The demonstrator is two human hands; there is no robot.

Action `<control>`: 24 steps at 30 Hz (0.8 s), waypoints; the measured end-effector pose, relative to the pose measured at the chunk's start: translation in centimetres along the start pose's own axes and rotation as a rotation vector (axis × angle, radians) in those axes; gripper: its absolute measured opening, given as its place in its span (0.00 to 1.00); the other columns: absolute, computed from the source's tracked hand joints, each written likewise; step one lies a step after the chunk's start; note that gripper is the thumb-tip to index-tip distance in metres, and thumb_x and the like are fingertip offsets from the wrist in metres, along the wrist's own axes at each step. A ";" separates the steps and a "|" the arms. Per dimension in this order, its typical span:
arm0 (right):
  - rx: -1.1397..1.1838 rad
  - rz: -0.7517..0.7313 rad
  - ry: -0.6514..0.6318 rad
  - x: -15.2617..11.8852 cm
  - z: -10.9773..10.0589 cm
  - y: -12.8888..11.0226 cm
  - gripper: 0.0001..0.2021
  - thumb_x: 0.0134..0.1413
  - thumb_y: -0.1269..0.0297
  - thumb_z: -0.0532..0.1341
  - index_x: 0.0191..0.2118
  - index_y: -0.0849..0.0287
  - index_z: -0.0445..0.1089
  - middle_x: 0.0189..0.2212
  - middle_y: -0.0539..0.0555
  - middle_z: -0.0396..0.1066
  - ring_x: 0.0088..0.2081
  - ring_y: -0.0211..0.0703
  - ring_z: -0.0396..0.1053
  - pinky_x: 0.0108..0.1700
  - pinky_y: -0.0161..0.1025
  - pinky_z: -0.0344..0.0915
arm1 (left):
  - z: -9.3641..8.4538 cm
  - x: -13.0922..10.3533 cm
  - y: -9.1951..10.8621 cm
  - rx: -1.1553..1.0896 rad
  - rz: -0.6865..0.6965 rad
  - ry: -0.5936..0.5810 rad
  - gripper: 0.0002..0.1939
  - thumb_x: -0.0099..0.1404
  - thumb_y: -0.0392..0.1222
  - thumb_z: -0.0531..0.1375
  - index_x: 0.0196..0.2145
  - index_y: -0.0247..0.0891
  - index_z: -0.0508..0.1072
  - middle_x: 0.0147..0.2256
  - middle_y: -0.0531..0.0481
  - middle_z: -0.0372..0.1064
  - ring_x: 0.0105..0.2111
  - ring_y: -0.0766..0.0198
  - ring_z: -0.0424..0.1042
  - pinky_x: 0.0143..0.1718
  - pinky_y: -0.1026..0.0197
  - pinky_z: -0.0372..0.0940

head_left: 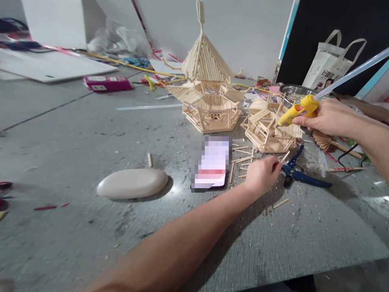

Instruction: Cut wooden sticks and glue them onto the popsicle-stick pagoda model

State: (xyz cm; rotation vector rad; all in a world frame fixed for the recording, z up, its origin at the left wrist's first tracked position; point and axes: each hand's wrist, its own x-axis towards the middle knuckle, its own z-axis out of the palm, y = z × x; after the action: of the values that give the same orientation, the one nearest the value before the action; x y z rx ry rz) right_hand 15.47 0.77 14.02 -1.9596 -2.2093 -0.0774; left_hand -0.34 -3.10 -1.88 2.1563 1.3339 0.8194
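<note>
My right hand [330, 116] grips a yellow hot glue gun [296, 112] with a long clear glue stick [352, 75] sticking out of its back. Its nozzle points down over a small, partly built wooden-stick pavilion [263, 134]. Closer to me, my left hand [263, 175] pinches a short wooden stick [285, 157] that tilts up to the right. Beside that hand lie blue-handled cutters [304, 176] and several loose sticks [242, 159]. A taller stick pavilion [209, 85] with a pointed roof stands behind, left of the small one.
A phone [212, 162] lies left of my left hand. Further left are a pale oval case [133, 183] and a purple packet [107, 83]. At the back right are a white tote bag [328, 65] and a metal bowl [296, 90]. A black cord [342, 160] curls at the right.
</note>
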 end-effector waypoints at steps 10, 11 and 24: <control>-0.036 0.000 -0.024 -0.1 -0.2 -0.3 0.23 0.38 0.37 0.57 0.22 0.55 0.67 0.17 0.53 0.60 0.27 0.47 0.65 0.26 0.40 0.55 | 0.0 0.0 0.0 0.011 -0.002 -0.013 0.17 0.62 0.47 0.48 0.31 0.37 0.73 0.25 0.47 0.71 0.24 0.64 0.68 0.26 0.61 0.55; -0.052 0.008 -0.023 -0.1 -0.2 -0.3 0.24 0.38 0.36 0.56 0.21 0.55 0.67 0.17 0.53 0.60 0.27 0.47 0.64 0.25 0.40 0.55 | 0.0 0.0 0.0 0.013 -0.004 -0.013 0.17 0.62 0.47 0.48 0.31 0.37 0.73 0.25 0.47 0.71 0.24 0.64 0.68 0.26 0.61 0.55; -0.016 -0.009 -0.019 0.2 0.0 0.2 0.20 0.41 0.39 0.57 0.22 0.54 0.67 0.18 0.53 0.62 0.28 0.48 0.66 0.27 0.41 0.57 | 0.1 0.0 -0.1 0.002 0.001 -0.002 0.16 0.61 0.47 0.49 0.30 0.38 0.74 0.25 0.47 0.72 0.24 0.64 0.68 0.26 0.61 0.56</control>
State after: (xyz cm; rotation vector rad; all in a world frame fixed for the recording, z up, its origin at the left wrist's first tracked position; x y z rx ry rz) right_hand 15.64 0.95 14.04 -1.9668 -2.2366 -0.0786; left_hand -0.36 -3.06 -1.98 2.1593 1.3332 0.8168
